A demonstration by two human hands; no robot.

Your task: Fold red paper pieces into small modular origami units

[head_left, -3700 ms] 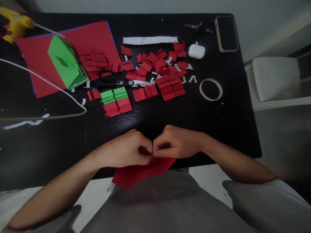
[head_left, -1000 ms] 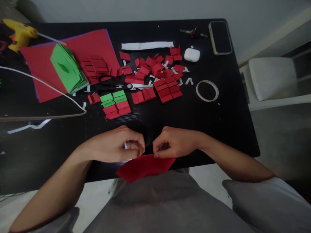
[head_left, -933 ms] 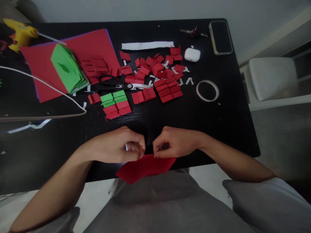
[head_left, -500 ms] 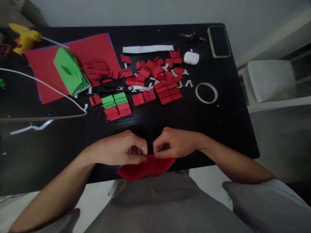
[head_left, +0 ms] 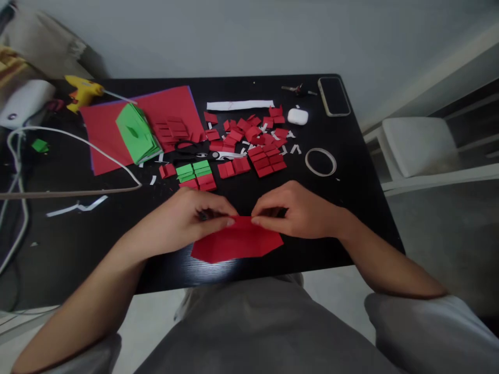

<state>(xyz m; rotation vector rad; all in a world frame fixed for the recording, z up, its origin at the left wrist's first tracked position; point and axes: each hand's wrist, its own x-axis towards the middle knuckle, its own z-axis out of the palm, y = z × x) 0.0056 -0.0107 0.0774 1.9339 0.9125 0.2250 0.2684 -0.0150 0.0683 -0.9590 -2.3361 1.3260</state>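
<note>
A sheet of red paper (head_left: 238, 243) with angled corners is held at its far edge by both hands, near the front of the black table. My left hand (head_left: 195, 218) pinches that edge between thumb and fingers, left of its middle. Just to the right, my right hand (head_left: 290, 213) pinches the same edge, with a short gap between the two thumbs. Beyond my hands lie small folded pieces: green paper pieces (head_left: 194, 170), red paper pieces (head_left: 267, 160) and a looser heap of red pieces (head_left: 245, 130). Black-handled scissors (head_left: 224, 155) lie among them.
At the back left, a green paper stack (head_left: 136, 134) rests on large red sheets (head_left: 105, 150), beside a yellow glue gun (head_left: 83, 93). A white cable (head_left: 78, 134) crosses the left side. Rightward are a tape ring (head_left: 320, 174), white earbud case (head_left: 298, 116) and phone (head_left: 334, 96).
Both hands have moved away from my body with the red paper, and more of its surface now shows. The camera view has shifted, so the table's far side appears lower.
</note>
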